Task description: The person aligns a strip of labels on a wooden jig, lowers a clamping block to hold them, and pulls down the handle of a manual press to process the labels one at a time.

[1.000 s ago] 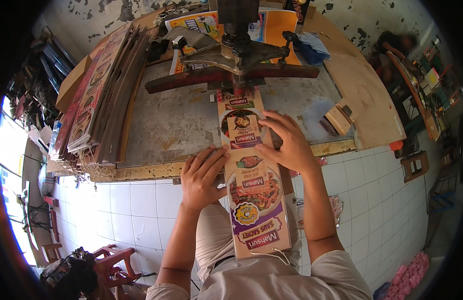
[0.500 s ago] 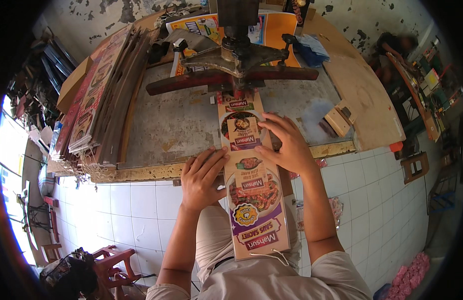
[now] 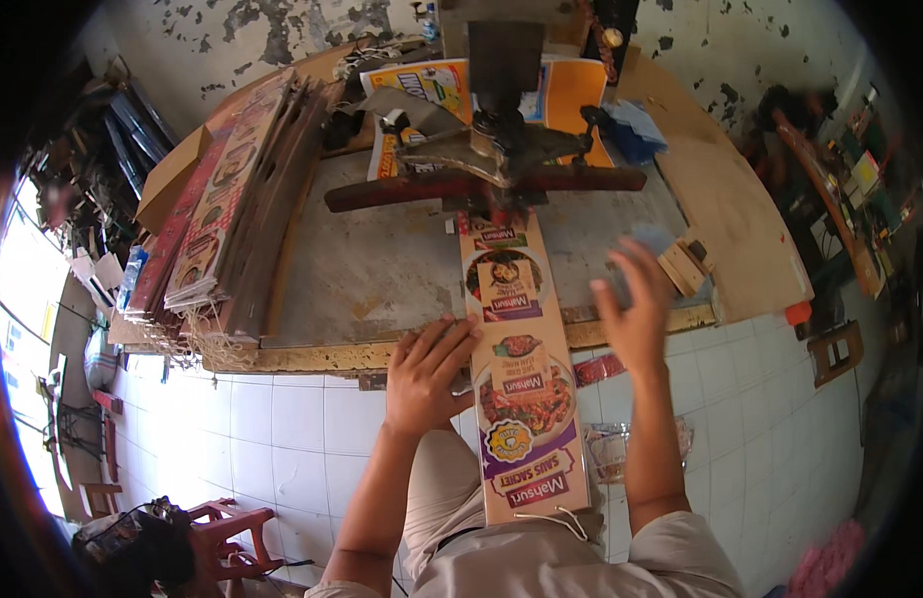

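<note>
steadying hand: left hand (image 3: pixel 426 379), fingers loosely bent over the front edge of the tabletop (image 3: pixel 382 254), tips at the strip's left edge; not closed round anything visible, probably a side guide against skewing
free hand: right hand (image 3: pixel 639 319), fingers spread and open, blurred, right of the strip and apart from it; holds nothing visible
printed strip: long card strip (image 3: pixel 521 369), far end under the press, middle across the tabletop, near end past the front edge to the person's waist; too long for the work spot, so the body side likely bears the overhang
press: dark metal press (image 3: pixel 501 149) with a long reddish crossbar, over the strip's far end; that alignment seems to set where the strip lies
cord: pale cord (image 3: pixel 551 516) at the near end, looks like a hanging loop, kept clear of the press
card stack: bundled printed cards (image 3: pixel 207 214) on the tabletop's left, probably set aside to leave the middle free
wooden block: small block (image 3: pixel 685 264) on the right, away from the strip
</note>
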Demonstrator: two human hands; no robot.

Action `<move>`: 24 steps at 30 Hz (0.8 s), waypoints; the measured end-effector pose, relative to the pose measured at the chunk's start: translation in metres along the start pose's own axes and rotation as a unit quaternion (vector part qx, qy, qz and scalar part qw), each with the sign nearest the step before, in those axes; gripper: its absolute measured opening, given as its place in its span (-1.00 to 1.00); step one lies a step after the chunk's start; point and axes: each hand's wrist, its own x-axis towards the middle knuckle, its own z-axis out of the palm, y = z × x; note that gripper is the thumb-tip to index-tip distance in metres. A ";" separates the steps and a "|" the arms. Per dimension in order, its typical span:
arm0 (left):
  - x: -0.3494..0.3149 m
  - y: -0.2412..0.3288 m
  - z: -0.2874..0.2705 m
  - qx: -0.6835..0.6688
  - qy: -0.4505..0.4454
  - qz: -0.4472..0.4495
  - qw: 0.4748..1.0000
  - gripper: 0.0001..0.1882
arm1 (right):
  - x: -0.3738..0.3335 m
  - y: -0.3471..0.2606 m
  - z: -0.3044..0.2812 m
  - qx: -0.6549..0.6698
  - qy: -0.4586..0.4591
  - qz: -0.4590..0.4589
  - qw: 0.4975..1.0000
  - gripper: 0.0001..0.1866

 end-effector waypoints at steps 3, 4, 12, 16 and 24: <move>-0.015 0.002 0.006 0.040 -0.013 -0.021 0.999 -0.37 | -0.002 0.021 -0.039 -0.167 0.083 0.064 0.980 -0.55; -0.017 0.005 0.010 0.038 -0.004 -0.031 0.999 -0.35 | -0.004 0.034 -0.048 -0.184 0.052 0.072 0.979 -0.55; -0.033 0.006 0.038 0.065 0.060 -0.054 0.995 -0.26 | 0.002 0.059 -0.080 -0.128 -0.072 0.139 0.979 -0.63; -0.030 0.007 0.041 0.061 0.074 -0.047 0.994 -0.31 | -0.006 0.049 -0.076 -0.014 -0.029 0.080 0.996 -0.66; -0.034 0.003 0.039 0.053 0.074 -0.044 0.995 -0.35 | -0.038 -0.072 -0.027 0.200 -0.191 -0.108 0.955 -0.45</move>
